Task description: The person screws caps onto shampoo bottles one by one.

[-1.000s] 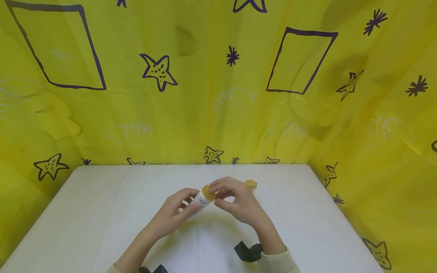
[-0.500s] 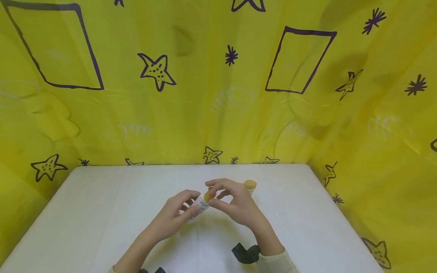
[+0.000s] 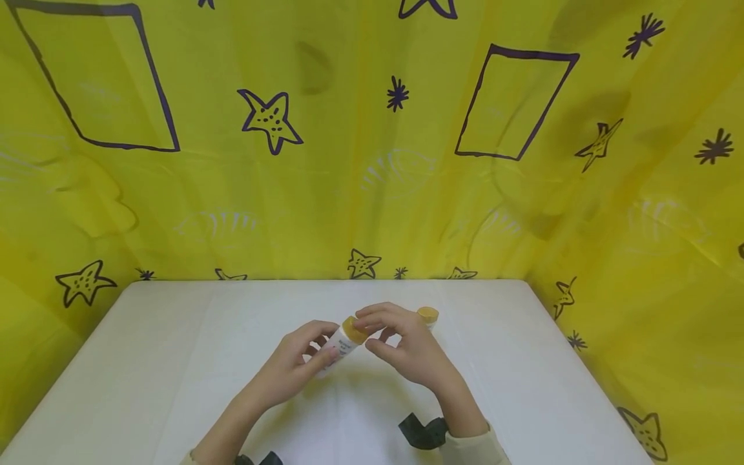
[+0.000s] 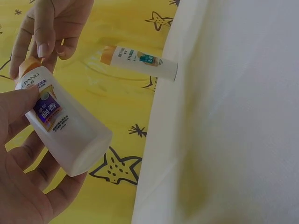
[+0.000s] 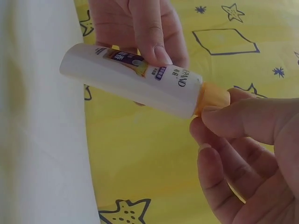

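Note:
A white plastic bottle (image 4: 77, 126) with a purple label and a yellow-orange cap is tilted in the air above the table. My left hand (image 3: 296, 361) grips its body, thumb on the label side and fingers behind, as the left wrist view shows. At the cap (image 5: 214, 99), my right hand (image 3: 407, 339) pinches with its thumb against one side and a finger beneath; in the head view its fingers lie over the cap's top. Behind the right hand, a second white bottle (image 4: 140, 61) with a teal label and yellow-orange cap stands upright, partly hidden in the head view.
A white-covered table (image 3: 203, 336) lies under both hands. Yellow curtain-like sheeting (image 3: 325, 194) with dark stars and outlined shapes rises behind the table and along its sides. A dark wrist mount (image 3: 423, 431) sits on the right forearm.
Half a second ago my right fingers covered more of the cap. They have since drawn slightly to the right, and more of the cap shows. The left hand keeps its grip; the standing bottle stays put.

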The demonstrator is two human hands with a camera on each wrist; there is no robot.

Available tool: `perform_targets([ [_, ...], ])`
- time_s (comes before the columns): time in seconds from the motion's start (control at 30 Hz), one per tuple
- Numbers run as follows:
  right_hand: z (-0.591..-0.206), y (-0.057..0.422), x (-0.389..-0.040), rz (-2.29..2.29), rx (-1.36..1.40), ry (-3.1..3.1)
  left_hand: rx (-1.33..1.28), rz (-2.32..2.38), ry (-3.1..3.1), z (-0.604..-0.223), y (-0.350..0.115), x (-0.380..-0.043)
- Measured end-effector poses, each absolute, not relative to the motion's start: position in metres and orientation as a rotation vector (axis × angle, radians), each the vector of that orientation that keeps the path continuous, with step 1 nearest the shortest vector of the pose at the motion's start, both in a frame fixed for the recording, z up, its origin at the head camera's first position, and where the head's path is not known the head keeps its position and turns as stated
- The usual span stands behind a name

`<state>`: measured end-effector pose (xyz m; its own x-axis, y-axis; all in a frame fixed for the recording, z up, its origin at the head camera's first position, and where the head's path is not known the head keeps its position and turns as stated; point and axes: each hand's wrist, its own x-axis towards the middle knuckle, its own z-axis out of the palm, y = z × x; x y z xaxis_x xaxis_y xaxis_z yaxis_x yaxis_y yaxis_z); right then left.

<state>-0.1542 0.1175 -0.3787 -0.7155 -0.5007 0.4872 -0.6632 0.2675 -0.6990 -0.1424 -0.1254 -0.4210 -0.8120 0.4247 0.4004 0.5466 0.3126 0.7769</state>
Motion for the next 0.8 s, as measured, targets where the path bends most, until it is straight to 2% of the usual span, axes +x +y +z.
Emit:
perform_targets([
  [0.27,-0.380,0.118,-0.156,1.429,1.116,-2.340,-0.928,-1.554,-2.469,-0.420,-0.127,-0.142],
  [0.8,-0.367,0.109,-0.146,1.426,0.972,-2.356,-0.941,-1.526,-2.448,-0.418,-0.125,-0.141],
])
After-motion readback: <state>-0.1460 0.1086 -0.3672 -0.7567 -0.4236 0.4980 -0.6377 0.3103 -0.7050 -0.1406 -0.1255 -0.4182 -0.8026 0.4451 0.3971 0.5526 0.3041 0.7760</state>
